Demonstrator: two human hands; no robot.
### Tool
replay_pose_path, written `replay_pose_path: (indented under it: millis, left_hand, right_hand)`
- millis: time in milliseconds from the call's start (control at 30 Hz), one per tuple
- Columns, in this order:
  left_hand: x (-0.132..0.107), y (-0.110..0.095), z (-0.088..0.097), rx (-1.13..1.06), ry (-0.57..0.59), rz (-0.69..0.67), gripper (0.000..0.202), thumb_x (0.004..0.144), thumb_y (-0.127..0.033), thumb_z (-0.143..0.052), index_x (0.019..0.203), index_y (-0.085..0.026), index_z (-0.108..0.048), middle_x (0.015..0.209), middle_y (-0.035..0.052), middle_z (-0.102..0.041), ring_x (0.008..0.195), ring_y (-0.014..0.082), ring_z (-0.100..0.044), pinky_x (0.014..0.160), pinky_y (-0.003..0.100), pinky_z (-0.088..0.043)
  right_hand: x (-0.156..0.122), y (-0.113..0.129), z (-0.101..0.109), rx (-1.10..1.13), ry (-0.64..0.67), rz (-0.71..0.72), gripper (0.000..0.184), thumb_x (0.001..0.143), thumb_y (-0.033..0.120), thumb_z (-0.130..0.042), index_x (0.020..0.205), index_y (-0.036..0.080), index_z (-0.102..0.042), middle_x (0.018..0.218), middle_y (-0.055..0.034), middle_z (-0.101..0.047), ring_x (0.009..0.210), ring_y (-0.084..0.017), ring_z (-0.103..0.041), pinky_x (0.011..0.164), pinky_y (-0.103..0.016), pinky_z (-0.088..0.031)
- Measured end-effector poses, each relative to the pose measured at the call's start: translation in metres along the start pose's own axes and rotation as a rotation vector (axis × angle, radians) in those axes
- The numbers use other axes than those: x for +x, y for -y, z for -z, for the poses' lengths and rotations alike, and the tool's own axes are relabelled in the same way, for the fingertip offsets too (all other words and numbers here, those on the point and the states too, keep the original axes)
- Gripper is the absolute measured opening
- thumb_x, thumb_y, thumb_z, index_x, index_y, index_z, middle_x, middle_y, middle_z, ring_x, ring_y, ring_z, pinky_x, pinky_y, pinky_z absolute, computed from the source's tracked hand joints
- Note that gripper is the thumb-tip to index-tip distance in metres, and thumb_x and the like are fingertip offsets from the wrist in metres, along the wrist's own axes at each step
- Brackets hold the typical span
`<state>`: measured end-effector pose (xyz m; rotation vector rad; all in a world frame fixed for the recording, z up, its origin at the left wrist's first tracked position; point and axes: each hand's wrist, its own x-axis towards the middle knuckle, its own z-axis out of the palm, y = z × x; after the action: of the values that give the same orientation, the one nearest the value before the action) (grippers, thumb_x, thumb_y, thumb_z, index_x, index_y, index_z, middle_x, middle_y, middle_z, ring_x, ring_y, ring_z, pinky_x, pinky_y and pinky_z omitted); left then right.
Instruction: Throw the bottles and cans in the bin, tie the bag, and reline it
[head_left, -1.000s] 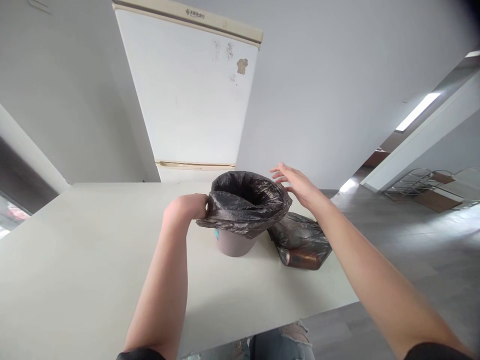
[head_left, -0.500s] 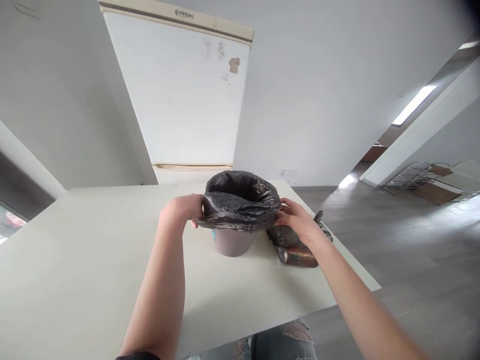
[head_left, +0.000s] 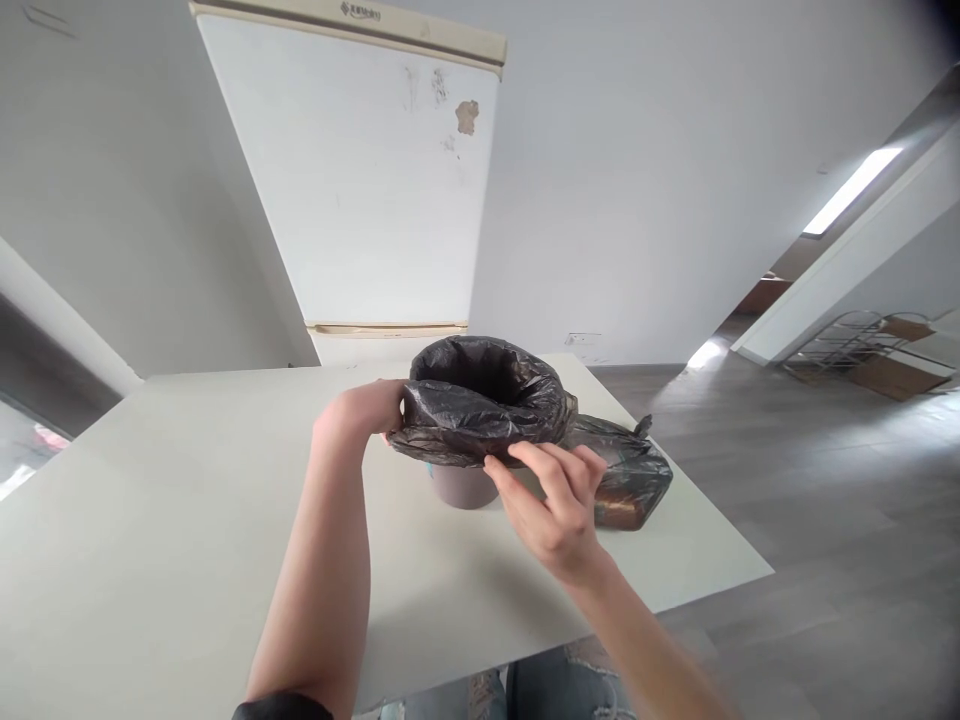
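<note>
A black trash bag (head_left: pixel 487 405) lines a small greyish trash can (head_left: pixel 461 488) standing on the table, its top folded outward over the rim. My left hand (head_left: pixel 364 408) grips the bag at the left side of the rim; its fingertips are mostly hidden by the plastic. At the front, my right hand (head_left: pixel 551 490) pinches the hanging edge of the bag between thumb and forefinger, the other fingers curled. Behind my right hand lies a tied black plastic bag (head_left: pixel 634 475) with something brownish showing inside it.
The pale table (head_left: pixel 187 520) reaches far to the left and ends just right of the tied bag. A white refrigerator (head_left: pixel 360 180) stands beyond it against a grey wall. A metal rack (head_left: pixel 840 340) sits on the wooden floor at right.
My right hand has moved from the right side of the rim to the front, nearer to me, uncovering more of the tied bag. My left hand stays at the left side.
</note>
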<state>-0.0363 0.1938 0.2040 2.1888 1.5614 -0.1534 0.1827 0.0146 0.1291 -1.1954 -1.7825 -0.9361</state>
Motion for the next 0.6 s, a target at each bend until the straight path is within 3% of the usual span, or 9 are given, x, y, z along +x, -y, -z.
replay_pose_path:
  millis: [200, 333, 400, 500, 600]
  left_hand:
    - [-0.002, -0.002, 0.004, 0.01, -0.055, -0.089, 0.036, 0.07, -0.017, -0.064, 0.105, -0.026, -0.069, 0.109, 0.0072, -0.076, 0.092, 0.0268, -0.068, 0.075, 0.035, -0.055]
    - [-0.005, -0.006, 0.008, 0.031, -0.128, -0.117, 0.038, 0.072, -0.014, -0.062, 0.107, -0.026, -0.068, 0.108, 0.0076, -0.074, 0.091, 0.0254, -0.067, 0.072, 0.032, -0.052]
    - [-0.007, -0.007, 0.01, 0.033, -0.108, -0.076, 0.04, 0.071, -0.013, -0.062, 0.108, -0.027, -0.068, 0.107, 0.0078, -0.074, 0.09, 0.0254, -0.067, 0.071, 0.032, -0.051]
    - [-0.009, -0.007, 0.01, 0.025, -0.021, 0.002, 0.036, 0.075, -0.016, -0.059, 0.106, -0.028, -0.071, 0.103, 0.0075, -0.074, 0.088, 0.0262, -0.068, 0.073, 0.035, -0.051]
    - [-0.008, -0.004, 0.009, 0.017, 0.02, 0.045, 0.031, 0.079, -0.021, -0.057, 0.104, -0.03, -0.074, 0.1, 0.0071, -0.076, 0.089, 0.0276, -0.068, 0.076, 0.037, -0.053]
  right_hand:
    - [-0.016, -0.001, -0.013, 0.214, 0.262, 0.013, 0.025, 0.093, 0.001, -0.061, 0.106, 0.021, -0.069, 0.091, -0.0038, -0.072, 0.079, -0.019, -0.063, 0.083, -0.041, -0.047]
    - [-0.022, 0.002, -0.012, 0.311, 0.346, -0.086, 0.023, 0.096, 0.008, -0.061, 0.111, 0.022, -0.069, 0.093, -0.0048, -0.071, 0.082, -0.021, -0.064, 0.081, -0.041, -0.051]
    - [-0.026, 0.002, -0.009, 0.368, 0.29, -0.156, 0.026, 0.096, 0.011, -0.063, 0.119, 0.024, -0.067, 0.095, -0.0055, -0.071, 0.084, -0.023, -0.066, 0.08, -0.043, -0.053]
    - [-0.029, 0.001, -0.004, 0.378, 0.104, -0.251, 0.037, 0.095, 0.01, -0.065, 0.129, 0.025, -0.063, 0.099, -0.0079, -0.069, 0.087, -0.025, -0.066, 0.078, -0.044, -0.056]
    - [-0.027, -0.003, -0.003, 0.296, -0.021, -0.333, 0.046, 0.094, 0.017, -0.071, 0.137, 0.026, -0.058, 0.111, -0.013, -0.064, 0.103, -0.03, -0.064, 0.085, -0.05, -0.059]
